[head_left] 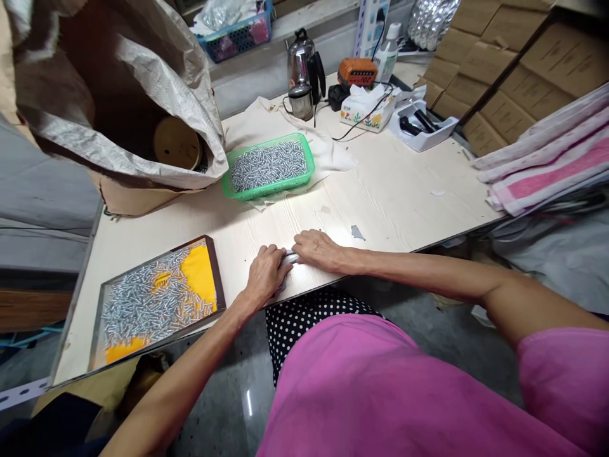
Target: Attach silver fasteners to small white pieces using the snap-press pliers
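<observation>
My left hand point(265, 274) and my right hand point(318, 249) meet at the near edge of the pale wooden table point(390, 190). Both have their fingers curled around a small cluster of silvery metal pieces point(289, 257) pressed between them. To the left lies a flat tray point(157, 298) with a yellow liner, covered with many of the same small silver screws. Farther back stands a green plastic basket point(269, 166) full of the screws.
A big woven sack point(124, 95) with a round object inside sits at the back left. A kettle point(304, 63), a metal cup, a tissue box point(366, 108), an orange device and a white tray stand at the back. Cardboard boxes point(504, 70) and folded towels point(547, 158) are on the right.
</observation>
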Available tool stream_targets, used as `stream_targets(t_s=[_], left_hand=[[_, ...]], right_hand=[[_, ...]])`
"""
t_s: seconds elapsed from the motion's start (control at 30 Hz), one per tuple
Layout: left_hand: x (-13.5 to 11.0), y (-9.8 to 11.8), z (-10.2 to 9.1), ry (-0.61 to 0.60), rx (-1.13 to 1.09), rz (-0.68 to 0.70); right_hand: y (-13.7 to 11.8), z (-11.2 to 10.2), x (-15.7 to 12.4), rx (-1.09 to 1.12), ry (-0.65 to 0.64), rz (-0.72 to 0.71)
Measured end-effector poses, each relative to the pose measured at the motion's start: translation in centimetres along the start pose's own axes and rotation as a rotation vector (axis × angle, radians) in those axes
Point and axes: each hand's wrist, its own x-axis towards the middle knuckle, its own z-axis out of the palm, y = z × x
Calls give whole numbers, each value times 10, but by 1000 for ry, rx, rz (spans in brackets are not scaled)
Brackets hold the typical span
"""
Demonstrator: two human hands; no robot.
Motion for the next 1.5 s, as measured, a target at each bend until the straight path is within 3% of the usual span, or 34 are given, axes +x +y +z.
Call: stream_targets(t_s=[0.2, 0.33, 0.43, 0.53, 0.6, 0.73, 0.87, 0.93, 0.97, 1.0, 1.07, 1.13, 1.23, 1.3, 1.37, 1.5], left_hand=[[-27, 22, 23, 196, -6, 12], [-44, 44, 43, 223, -71, 79], [-48, 54, 47, 207, -104, 74], [-45, 55, 46, 208, -134, 57], [-43, 53, 46, 213, -152, 50], [-51, 57, 45, 208, -176, 53], [-85, 65, 28, 328, -175, 343], [-105, 53, 12, 447, -147, 422], [-113, 39, 2, 512, -114, 374], [-118, 21, -8, 578, -69, 272], [-122, -27, -26, 639, 45, -74], [-116, -78, -39, 658, 147, -326], [-95, -135, -47, 517, 209, -452], [-77, -153, -48, 415, 222, -474], [-61, -160, -48, 328, 223, -488], [-40, -161, -45, 188, 211, -457]], right_hand=[[30, -9, 15, 29, -28, -47], [43, -6, 30, 41, 4, 14], [43, -8, 45, -5, 54, 57], [25, -16, 57, -60, 58, 74], [2, -19, 61, -82, 36, -84], [-46, -14, 65, -102, -17, -553], [-62, -1, 73, -130, -18, -697], [-59, 5, 76, -85, 0, -740], [-57, 9, 76, -32, 11, -760], [-56, 13, 75, 50, 27, -768], [-55, 19, 73, 312, 82, -719], [-53, 20, 74, 625, 197, -546], [-39, 3, 84, 923, 489, -218], [-15, -20, 95, 918, 691, -60], [19, -46, 105, 765, 833, 68], [78, -71, 105, 424, 815, 256]])
